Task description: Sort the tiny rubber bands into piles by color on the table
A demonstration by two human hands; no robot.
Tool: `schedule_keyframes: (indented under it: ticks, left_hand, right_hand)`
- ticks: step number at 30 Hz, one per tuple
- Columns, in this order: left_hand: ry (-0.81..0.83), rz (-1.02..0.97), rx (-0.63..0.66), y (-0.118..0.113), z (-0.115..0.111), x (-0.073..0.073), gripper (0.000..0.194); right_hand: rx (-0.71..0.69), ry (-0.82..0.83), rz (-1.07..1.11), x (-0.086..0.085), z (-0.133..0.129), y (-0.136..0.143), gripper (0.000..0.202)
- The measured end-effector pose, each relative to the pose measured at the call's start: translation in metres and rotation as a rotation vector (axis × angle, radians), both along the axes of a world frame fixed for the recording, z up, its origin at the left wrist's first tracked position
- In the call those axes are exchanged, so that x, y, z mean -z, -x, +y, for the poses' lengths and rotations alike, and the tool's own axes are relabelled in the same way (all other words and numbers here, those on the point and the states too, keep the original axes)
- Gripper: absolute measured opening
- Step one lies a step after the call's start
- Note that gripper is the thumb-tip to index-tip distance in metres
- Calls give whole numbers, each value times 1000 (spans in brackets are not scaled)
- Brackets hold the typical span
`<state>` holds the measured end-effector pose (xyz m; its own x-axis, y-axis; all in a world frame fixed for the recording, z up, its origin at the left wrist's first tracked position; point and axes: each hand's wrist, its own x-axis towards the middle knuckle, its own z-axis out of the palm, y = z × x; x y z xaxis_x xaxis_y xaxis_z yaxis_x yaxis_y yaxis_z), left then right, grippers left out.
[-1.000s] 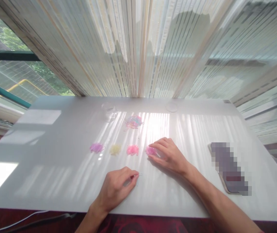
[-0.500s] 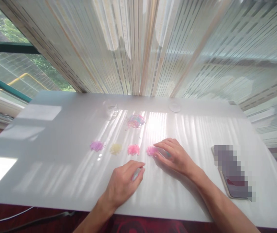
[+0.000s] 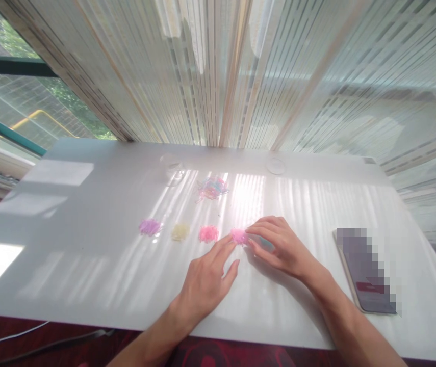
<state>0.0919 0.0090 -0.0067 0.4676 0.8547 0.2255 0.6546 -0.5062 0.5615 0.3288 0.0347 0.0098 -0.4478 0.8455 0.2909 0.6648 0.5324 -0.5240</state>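
A small pile of bright pink bands, which look like thin rubber bands, lies between my two hands. My left hand reaches to its left edge with the fingers stretched out and the thumb apart. At its right edge, the fingertips and thumb of my right hand are spread and touch the pile. Partly hidden under that hand is a blue pile. To the left lie a coral-pink pile, a yellow pile and a purple pile. Behind them is a mixed-colour heap of bands.
A clear container stands behind the mixed heap, and a clear round lid lies at the back. A phone lies to the right on the white table. String curtains hang behind the table.
My left hand has moved up and right, its fingers straightening to reach the bright pink pile. My right hand stays by that pile, and the view has shifted slightly.
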Motion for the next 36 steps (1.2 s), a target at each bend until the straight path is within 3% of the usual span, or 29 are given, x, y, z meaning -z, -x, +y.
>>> schedule_keyframes:
  ticks: [7, 13, 26, 31, 36]
  left_hand:
    - [14, -2, 14, -1, 3, -4, 37]
    - [23, -33, -54, 3, 2, -2, 26]
    - [112, -1, -58, 0, 5, -5, 34]
    - [108, -95, -66, 16, 5, -10, 28]
    - [103, -46, -106, 53, 6, -17, 20]
  right_hand:
    - [-29, 6, 22, 1, -1, 3, 16]
    - [-16, -17, -6, 3, 1, -1, 17]
    - [22, -14, -25, 4, 3, -4, 19]
    - [47, -39, -30, 6, 3, -6, 20]
    - [80, -84, -27, 10, 2, -7, 16]
